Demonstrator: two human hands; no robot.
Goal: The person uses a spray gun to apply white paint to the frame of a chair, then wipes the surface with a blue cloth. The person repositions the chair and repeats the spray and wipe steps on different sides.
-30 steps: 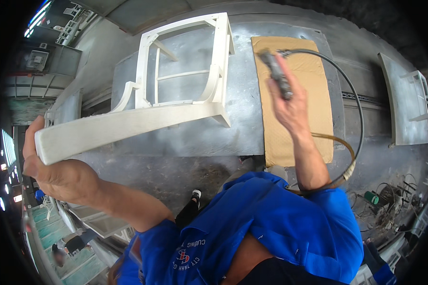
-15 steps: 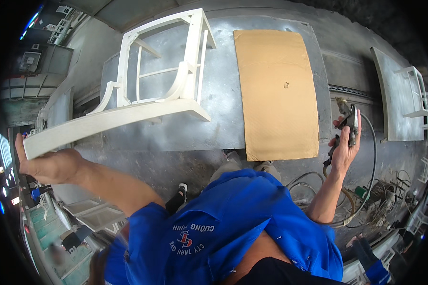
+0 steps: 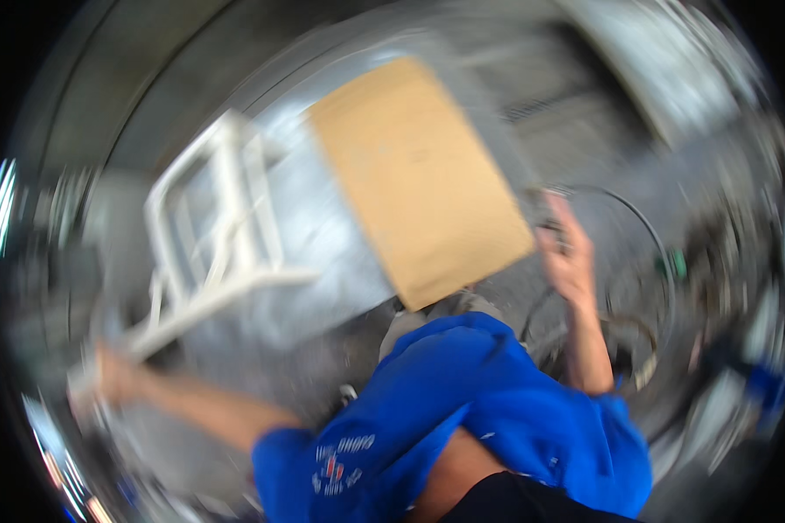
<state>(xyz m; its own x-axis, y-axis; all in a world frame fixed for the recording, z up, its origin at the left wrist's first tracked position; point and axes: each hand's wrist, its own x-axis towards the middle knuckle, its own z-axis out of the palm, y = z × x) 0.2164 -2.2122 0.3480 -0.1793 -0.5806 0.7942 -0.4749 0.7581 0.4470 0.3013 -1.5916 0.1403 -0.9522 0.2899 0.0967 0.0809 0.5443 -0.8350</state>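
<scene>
A white wooden chair frame [image 3: 196, 306], blurred by motion, lies tipped over on the left part of a grey work table [image 3: 336, 261]. At the outer end of its long curved post is my left hand [image 3: 120, 376], closed around the wood. My right hand [image 3: 572, 266] is raised beside the table's right side, wrapped round a spray gun [image 3: 553, 228] that shows only as a dark smear. From the gun a thin hose [image 3: 644, 222] arcs to the right and down. A flat brown cardboard sheet [image 3: 423, 183] covers the table's right part, between the chair and my right hand.
Another pale table [image 3: 663, 65] stands at the upper right. Coiled hoses and a small green object [image 3: 677, 263] lie on the floor to the right, close to my right forearm. Grey panels rise behind the table.
The whole view has turned and smeared, so the table, cardboard and chair now slant. My left hand stays on the chair's post and the spray gun stays in my right hand.
</scene>
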